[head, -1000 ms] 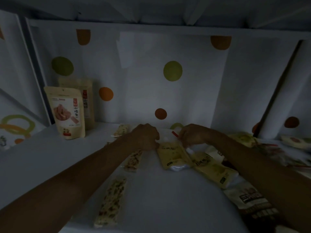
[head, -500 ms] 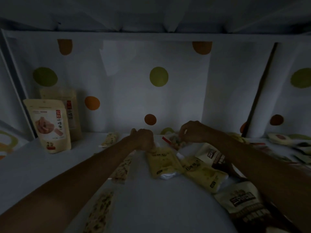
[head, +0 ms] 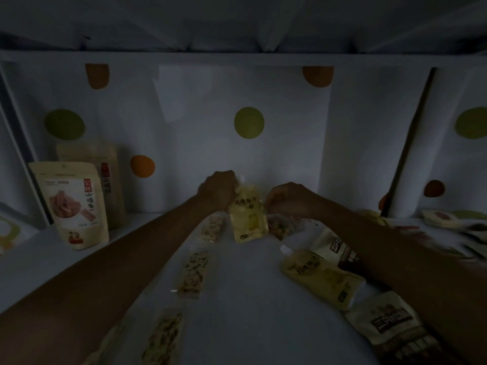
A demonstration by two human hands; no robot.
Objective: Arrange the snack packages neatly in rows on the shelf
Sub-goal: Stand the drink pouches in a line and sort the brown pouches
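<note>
Left hand (head: 217, 191) grips the top of a yellow spout pouch (head: 247, 217), which stands upright mid-shelf (head: 250, 306), toward the far wall. Right hand (head: 287, 200), fingers curled, is just right of the pouch above a small clear packet (head: 283, 226); too dim to tell if it holds anything. A second yellow pouch (head: 321, 277) lies flat near right, and snack bars (head: 195, 270) lie in a line on the left.

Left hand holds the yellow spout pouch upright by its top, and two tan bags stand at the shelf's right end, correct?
No. The head view shows the tan bags standing at the shelf's left end; the left hand does hold the yellow spout pouch upright.
</note>
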